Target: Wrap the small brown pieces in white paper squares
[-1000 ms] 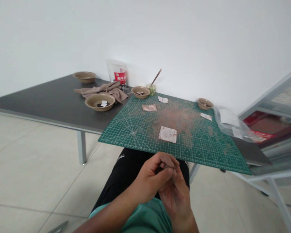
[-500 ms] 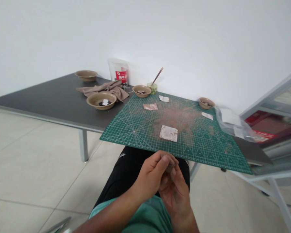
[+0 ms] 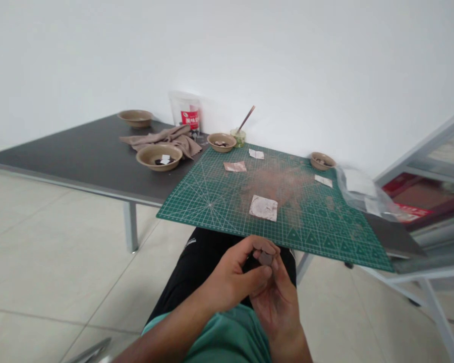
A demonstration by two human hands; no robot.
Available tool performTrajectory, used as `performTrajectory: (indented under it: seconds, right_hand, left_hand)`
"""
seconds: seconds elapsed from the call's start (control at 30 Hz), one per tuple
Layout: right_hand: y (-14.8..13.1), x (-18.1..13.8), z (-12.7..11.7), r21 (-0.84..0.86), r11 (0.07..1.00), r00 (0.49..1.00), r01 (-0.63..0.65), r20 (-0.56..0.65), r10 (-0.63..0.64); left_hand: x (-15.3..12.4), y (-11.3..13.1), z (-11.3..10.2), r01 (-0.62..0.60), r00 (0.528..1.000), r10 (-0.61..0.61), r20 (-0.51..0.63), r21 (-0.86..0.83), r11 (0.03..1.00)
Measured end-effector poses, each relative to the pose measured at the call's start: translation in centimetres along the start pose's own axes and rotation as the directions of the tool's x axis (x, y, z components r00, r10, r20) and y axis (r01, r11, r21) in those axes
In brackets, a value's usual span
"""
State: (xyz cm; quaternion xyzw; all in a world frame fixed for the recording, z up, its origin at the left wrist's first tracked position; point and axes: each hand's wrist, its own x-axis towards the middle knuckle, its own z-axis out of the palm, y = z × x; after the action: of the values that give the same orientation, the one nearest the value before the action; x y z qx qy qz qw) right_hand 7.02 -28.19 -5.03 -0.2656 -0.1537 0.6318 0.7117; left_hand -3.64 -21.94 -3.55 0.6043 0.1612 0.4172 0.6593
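Note:
Over my lap, just in front of the cutting mat's near edge, my two hands meet around a small grey-brown lump of clay [image 3: 265, 258]. My left hand [image 3: 232, 276] curls its fingers over the far side of the lump, with its thumb lower down. From the right, my right hand [image 3: 275, 297] grips the lump between its fingertips, palm turned up. Brown smears mark the fingers. Closest on the green cutting mat [image 3: 219, 186] lies a square white paper [image 3: 264, 208] with a brown-edged round mark.
Reddish-brown dust covers the mat's middle. Smaller paper pieces [image 3: 235, 166] lie farther back. Brown bowls [image 3: 159, 157] stand left and behind, near a crumpled cloth [image 3: 166, 138]. A glass cup [image 3: 238, 137] holds a brush. A plastic bag [image 3: 363, 191] lies at the right.
My left thumb has slid down off the clay lump, so more of it shows. Both hands stay in about the same place.

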Motion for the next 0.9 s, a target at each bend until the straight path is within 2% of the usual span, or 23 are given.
performTrajectory:
  seconds: [0.1, 0.13, 0.17, 0.2, 0.23, 0.27, 0.3, 0.33, 0.37, 0.4, 0.43, 0.5, 0.53, 0.57, 0.67, 0.73, 0.83, 0.87, 0.9]
  right_hand:
    - [-1.1, 0.5, -0.5, -0.210, 0.973, 0.995, 0.093, 0.000, -0.095]
    - [-1.9, 0.8, -0.8, -0.342, 0.924, 0.983, 0.169, -0.005, -0.182]
    - [-2.9, 1.3, -1.2, -0.489, 0.832, 0.955, 0.261, 0.006, -0.295]
    - [-4.1, 1.8, -1.6, -0.667, 0.663, 0.899, 0.339, 0.023, -0.437]
    - [-5.5, 2.3, -2.0, -0.820, 0.435, 0.820, 0.374, 0.073, -0.567]
    - [-6.8, 2.9, -2.5, -0.912, 0.178, 0.727, 0.370, 0.165, -0.666]
    - [-8.2, 3.5, -3.0, -0.945, -0.034, 0.664, 0.326, 0.254, -0.703]
    - [-9.5, 4.1, -3.5, -0.944, -0.180, 0.625, 0.275, 0.318, -0.713]
    - [-10.7, 4.7, -4.0, -0.935, -0.278, 0.589, 0.221, 0.355, -0.726]
    - [-11.7, 5.2, -4.5, -0.919, -0.360, 0.574, 0.163, 0.384, -0.723]
    - [-12.4, 5.7, -5.0, -0.893, -0.435, 0.609, 0.116, 0.410, -0.679]
    - [-13.5, 6.5, -5.8, -0.817, -0.571, 0.741, 0.080, 0.432, -0.514]
    - [-13.8, 6.8, -6.0, -0.784, -0.615, 0.781, 0.085, 0.436, -0.448]
    - [-13.9, 7.1, -6.2, -0.761, -0.641, 0.791, 0.096, 0.449, -0.415]
    - [-13.9, 7.5, -6.4, -0.735, -0.662, 0.760, 0.148, 0.512, -0.400]
    - [-13.7, 7.7, -6.4, -0.729, -0.658, 0.763, 0.191, 0.531, -0.368]
    - [-13.6, 7.8, -6.6, -0.754, -0.621, 0.692, 0.212, 0.565, -0.449]
    - [-13.7, 7.9, -6.6, -0.763, -0.609, 0.679, 0.214, 0.565, -0.469]
    - [-13.7, 8.0, -6.6, -0.772, -0.599, 0.689, 0.214, 0.554, -0.468]
  left_hand:
    - [0.0, 0.0, -0.1, -0.040, 0.999, 0.040, -0.019, 0.005, 0.999]
    - [-0.1, -0.1, -0.3, -0.060, 0.998, 0.061, -0.035, 0.009, 0.998]
    - [-0.1, -0.2, -0.4, -0.075, 0.996, 0.076, -0.052, 0.019, 0.997]
    - [-0.1, -0.3, -0.5, -0.084, 0.994, 0.086, -0.065, 0.032, 0.996]
    - [-0.1, -0.4, -0.6, -0.085, 0.993, 0.088, -0.073, 0.044, 0.995]
    - [-0.1, -0.5, -0.7, -0.083, 0.993, 0.087, -0.076, 0.054, 0.995]
    - [-0.1, -0.6, -0.8, -0.077, 0.994, 0.082, -0.074, 0.061, 0.995]
    - [-0.1, -0.6, -0.8, -0.071, 0.995, 0.076, -0.071, 0.064, 0.995]
    - [-0.1, -0.7, -0.7, -0.065, 0.995, 0.070, -0.067, 0.066, 0.996]
    - [0.0, -0.7, -0.6, -0.060, 0.996, 0.065, -0.065, 0.066, 0.996]
    - [0.0, -0.8, -0.5, -0.056, 0.996, 0.059, -0.061, 0.063, 0.996]
    - [0.2, -0.9, -0.3, -0.051, 0.997, 0.053, -0.051, 0.043, 0.998]
    - [0.2, -0.9, -0.2, -0.051, 0.998, 0.052, -0.046, 0.029, 0.998]
    - [0.3, -1.0, -0.1, -0.050, 0.998, 0.051, -0.042, 0.014, 0.999]
    - [0.4, -1.1, -0.1, -0.043, 0.998, 0.042, -0.038, -0.013, 0.999]
    - [0.4, -1.1, -0.1, -0.039, 0.999, 0.039, -0.037, -0.017, 0.999]
    - [0.4, -1.1, -0.2, -0.035, 0.999, 0.035, -0.036, 0.004, 0.999]
    - [0.4, -1.2, -0.3, -0.035, 0.999, 0.035, -0.037, 0.017, 0.999]
    - [0.5, -1.2, -0.3, -0.035, 0.999, 0.036, -0.039, 0.031, 0.999]
